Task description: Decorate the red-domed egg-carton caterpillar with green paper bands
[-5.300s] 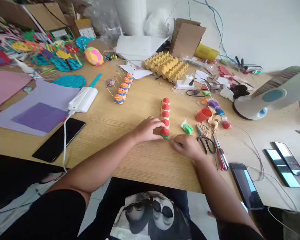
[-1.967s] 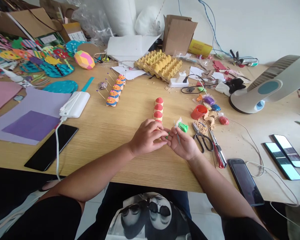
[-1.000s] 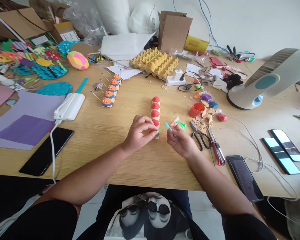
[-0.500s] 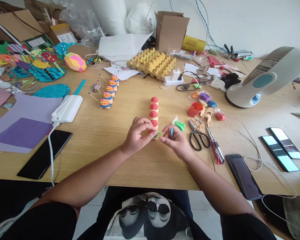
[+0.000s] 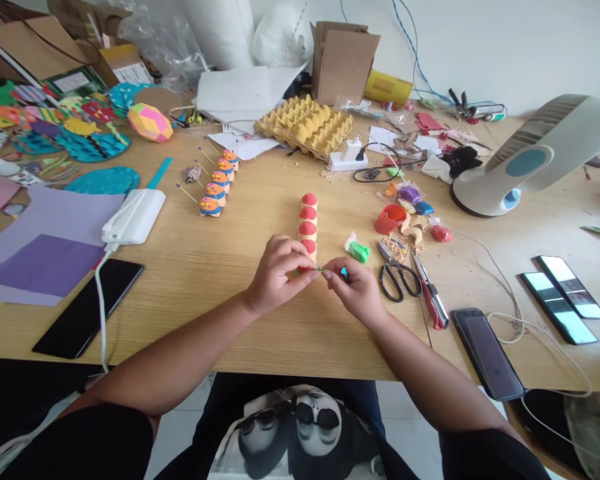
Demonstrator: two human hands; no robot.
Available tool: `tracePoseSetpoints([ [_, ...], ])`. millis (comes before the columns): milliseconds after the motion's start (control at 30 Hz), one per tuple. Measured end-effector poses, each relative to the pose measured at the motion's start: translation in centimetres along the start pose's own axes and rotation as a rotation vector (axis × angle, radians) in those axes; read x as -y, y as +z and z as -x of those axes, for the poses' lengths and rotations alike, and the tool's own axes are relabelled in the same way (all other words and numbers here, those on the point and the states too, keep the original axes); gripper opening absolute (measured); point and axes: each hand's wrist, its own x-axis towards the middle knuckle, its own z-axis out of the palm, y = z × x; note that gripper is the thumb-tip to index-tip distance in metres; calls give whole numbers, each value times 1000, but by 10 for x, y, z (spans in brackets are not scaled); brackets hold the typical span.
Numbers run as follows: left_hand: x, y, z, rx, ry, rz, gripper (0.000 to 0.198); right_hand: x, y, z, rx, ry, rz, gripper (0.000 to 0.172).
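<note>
A caterpillar-like row of egg-carton cups with red tops (image 5: pixel 308 219) lies on the wooden table (image 5: pixel 220 267), pointing away from me. My left hand (image 5: pixel 279 270) pinches a thin green strip (image 5: pixel 319 269) at the row's near end, covering the closest cup. My right hand (image 5: pixel 353 291) meets it fingertip to fingertip, pinching the strip's other end while holding a small blue tool (image 5: pixel 344 272). A lump of green clay in plastic wrap (image 5: pixel 359 250) sits just right of the row.
Black scissors (image 5: pixel 396 275) and a red cutter (image 5: pixel 433 300) lie right of my hands, with a phone (image 5: pixel 486 352) nearer the edge. A red cup (image 5: pixel 391 218), an orange-blue carton row (image 5: pixel 217 185), a yellow egg tray (image 5: pixel 307 125), a fan (image 5: pixel 535 160) and a power bank (image 5: pixel 134 215) surround the spot.
My right hand has turned the blue tool down and come in against my left fingertips at the green strip. Earlier both hands pressed on the row's near end on the table.
</note>
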Motion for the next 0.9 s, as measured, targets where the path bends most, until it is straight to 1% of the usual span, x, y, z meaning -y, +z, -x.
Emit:
tracePoseSetpoints([
  [100,1,-1,0,-1,25,-20,17,2,-1,0,-12,-23,41,30],
  [167,1,-1,0,-5,26,-35,21,2,-2,-1,-11,-34,75,31],
  [300,2,-1,0,6,35,-51,15,3,-2,0,30,-39,142,33],
  [433,2,0,1,36,-11,-58,6,2,-3,0,58,-26,160,36],
  [567,3,0,2,57,-31,-61,7,3,-4,-1,85,-25,141,38],
  [700,3,0,1,42,-21,-62,8,4,-5,0,119,-15,102,34],
  [900,3,-1,1,21,22,-54,7,5,-3,1,107,-13,83,32],
])
